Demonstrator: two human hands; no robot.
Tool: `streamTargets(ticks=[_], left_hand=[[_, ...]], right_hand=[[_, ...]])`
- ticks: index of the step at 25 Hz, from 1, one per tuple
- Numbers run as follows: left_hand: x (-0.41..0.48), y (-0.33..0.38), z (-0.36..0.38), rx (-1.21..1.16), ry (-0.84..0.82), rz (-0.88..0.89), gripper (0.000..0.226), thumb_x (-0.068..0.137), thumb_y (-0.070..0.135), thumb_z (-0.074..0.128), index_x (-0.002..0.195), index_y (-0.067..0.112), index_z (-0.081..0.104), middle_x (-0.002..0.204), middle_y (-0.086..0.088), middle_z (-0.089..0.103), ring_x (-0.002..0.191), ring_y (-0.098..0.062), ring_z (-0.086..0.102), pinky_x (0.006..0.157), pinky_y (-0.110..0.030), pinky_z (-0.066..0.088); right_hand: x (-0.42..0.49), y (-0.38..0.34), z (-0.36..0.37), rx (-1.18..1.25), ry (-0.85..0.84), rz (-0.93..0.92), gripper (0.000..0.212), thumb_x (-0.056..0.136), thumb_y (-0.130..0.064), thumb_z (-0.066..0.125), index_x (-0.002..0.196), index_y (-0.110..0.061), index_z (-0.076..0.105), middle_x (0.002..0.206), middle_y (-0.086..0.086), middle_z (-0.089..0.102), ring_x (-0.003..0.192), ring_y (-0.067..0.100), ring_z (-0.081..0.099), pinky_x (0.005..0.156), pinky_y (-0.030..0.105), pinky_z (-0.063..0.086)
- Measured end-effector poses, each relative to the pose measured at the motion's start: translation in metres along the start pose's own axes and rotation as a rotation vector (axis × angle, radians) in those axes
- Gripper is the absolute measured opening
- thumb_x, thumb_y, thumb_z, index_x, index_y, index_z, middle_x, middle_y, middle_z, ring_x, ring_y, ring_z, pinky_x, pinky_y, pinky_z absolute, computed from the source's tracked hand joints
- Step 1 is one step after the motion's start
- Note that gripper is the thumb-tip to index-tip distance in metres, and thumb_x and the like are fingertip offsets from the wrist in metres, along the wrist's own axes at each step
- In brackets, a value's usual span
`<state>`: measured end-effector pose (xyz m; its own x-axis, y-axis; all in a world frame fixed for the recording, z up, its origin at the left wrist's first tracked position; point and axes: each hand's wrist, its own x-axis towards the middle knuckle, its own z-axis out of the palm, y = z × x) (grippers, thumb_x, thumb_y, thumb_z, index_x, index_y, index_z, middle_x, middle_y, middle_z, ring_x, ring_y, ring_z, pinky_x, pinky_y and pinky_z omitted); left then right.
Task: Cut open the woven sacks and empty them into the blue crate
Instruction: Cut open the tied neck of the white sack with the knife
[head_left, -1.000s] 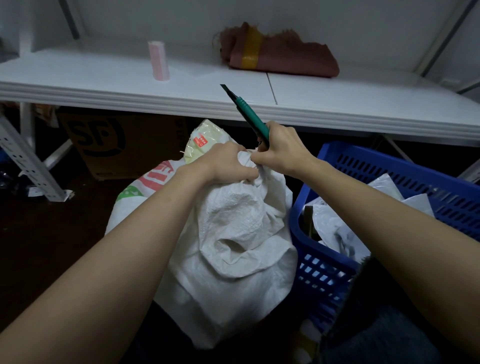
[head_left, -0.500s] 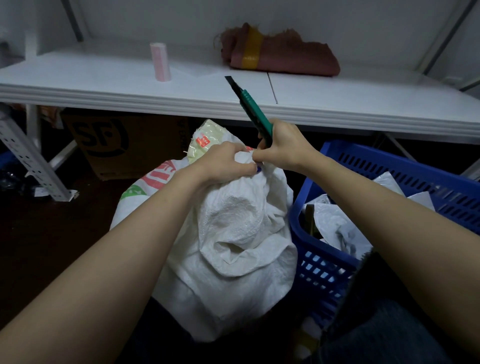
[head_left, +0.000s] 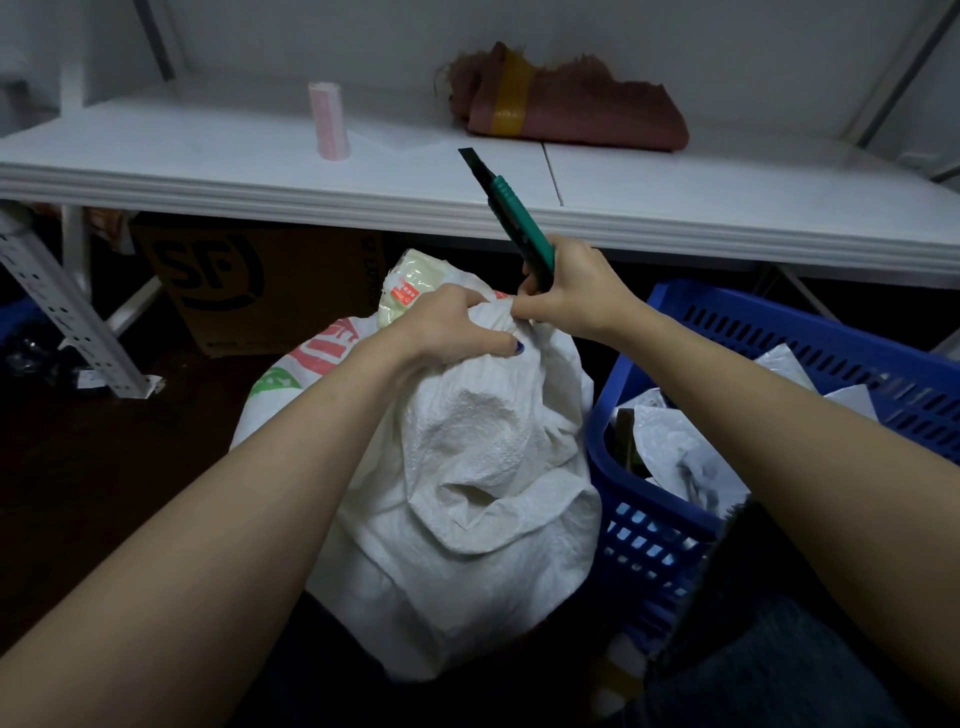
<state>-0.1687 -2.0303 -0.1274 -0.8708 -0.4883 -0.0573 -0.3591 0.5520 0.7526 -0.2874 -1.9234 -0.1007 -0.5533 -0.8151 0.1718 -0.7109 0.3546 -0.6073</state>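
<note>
Head view: white woven sack (head_left: 467, 493) stands on the dark floor, hard against the blue crate (head_left: 649, 540). Its gathered neck is bunched in the left hand (head_left: 447, 327), fingers curled tight round it, and the right hand (head_left: 576, 291) is wrapped round a green utility knife (head_left: 514, 223), blade up and away, fingertips at the same neck. Weave looks soft, crumply and slick, load bulky but probably light, so grab the bunched neck or a fistful of fabric, not the smooth flank. Cramped spot: white folding table (head_left: 208, 156) edge just ahead, SF cardboard box (head_left: 249, 280) and a printed sack (head_left: 317, 348) behind, crate part-filled with white packets (head_left: 675, 447).
</note>
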Motion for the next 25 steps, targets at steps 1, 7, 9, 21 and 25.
streamTargets(ticks=[1,7,9,21,25], left_hand=[[-0.001,0.000,0.000,-0.016,-0.024,-0.011,0.037,0.070,0.035,0.076,0.098,0.012,0.068,0.092,-0.003,0.066,0.083,-0.015,0.061,0.069,-0.027,0.046],[0.002,-0.001,0.004,0.137,-0.029,0.003,0.058,0.068,0.043,0.077,0.116,0.014,0.061,0.108,-0.003,0.062,0.104,-0.019,0.056,0.079,-0.028,0.046],[0.004,0.001,0.006,0.308,0.040,0.048,0.063,0.068,0.049,0.074,0.119,0.016,0.060,0.119,-0.006,0.053,0.119,-0.025,0.044,0.093,-0.033,0.038],[-0.002,0.005,0.012,0.130,0.000,0.017,0.047,0.065,0.052,0.076,0.096,0.019,0.065,0.085,0.008,0.062,0.082,-0.008,0.056,0.062,-0.020,0.042],[-0.004,0.008,0.011,-0.011,-0.026,-0.051,0.041,0.067,0.040,0.080,0.094,0.011,0.068,0.080,0.003,0.063,0.074,-0.009,0.058,0.062,-0.022,0.047]], right_hand=[[-0.001,-0.001,-0.001,0.020,-0.011,0.010,0.032,0.067,-0.011,0.072,0.092,-0.008,0.053,0.086,0.011,0.070,0.078,0.021,0.061,0.072,0.037,0.052],[-0.004,-0.002,-0.006,0.030,-0.041,0.017,0.034,0.066,-0.010,0.073,0.094,-0.006,0.055,0.077,0.002,0.064,0.067,0.013,0.054,0.061,0.028,0.045],[-0.005,-0.002,-0.008,0.059,-0.045,0.016,0.030,0.067,-0.008,0.072,0.091,-0.009,0.053,0.073,0.000,0.063,0.062,0.009,0.053,0.058,0.025,0.043],[-0.004,0.003,-0.014,0.274,-0.100,0.114,0.024,0.070,0.001,0.069,0.075,-0.013,0.051,0.068,0.007,0.057,0.065,0.017,0.054,0.065,0.033,0.045],[0.000,0.002,-0.014,0.280,-0.092,0.102,0.024,0.069,0.000,0.070,0.076,-0.013,0.051,0.073,0.013,0.059,0.066,0.019,0.054,0.064,0.035,0.044]])
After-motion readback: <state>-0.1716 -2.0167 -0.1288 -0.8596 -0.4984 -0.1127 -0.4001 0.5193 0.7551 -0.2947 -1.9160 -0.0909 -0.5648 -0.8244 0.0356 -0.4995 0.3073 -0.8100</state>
